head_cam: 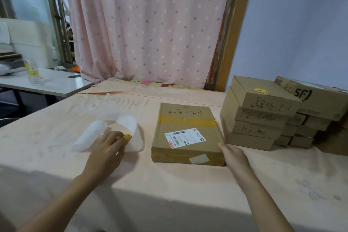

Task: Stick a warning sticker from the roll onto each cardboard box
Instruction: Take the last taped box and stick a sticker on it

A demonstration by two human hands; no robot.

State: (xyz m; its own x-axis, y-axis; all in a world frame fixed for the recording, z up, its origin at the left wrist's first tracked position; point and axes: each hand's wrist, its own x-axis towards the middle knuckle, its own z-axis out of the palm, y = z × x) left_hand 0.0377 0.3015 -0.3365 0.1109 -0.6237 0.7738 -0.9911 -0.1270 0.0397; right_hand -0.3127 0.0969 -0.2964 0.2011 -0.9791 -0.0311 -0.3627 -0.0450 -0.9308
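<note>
Our left hand [107, 149] pinches a yellow warning sticker [127, 136] on the curled white backing strip [131, 137]. Our right hand [233, 154] touches the cardboard box [185, 118] at its near right corner, near the stacked boxes [258, 118].

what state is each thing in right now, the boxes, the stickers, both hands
left hand: fingers pinch the yellow sticker
yellow sticker: partly on the backing strip
backing strip: unrolled, curling
right hand: fingers straight, touching the middle box's near right corner
middle box: closed, taped, no warning sticker visible
top stacked box: closed, stuck label already on top
SF box: closed, atop the rear stack
</note>
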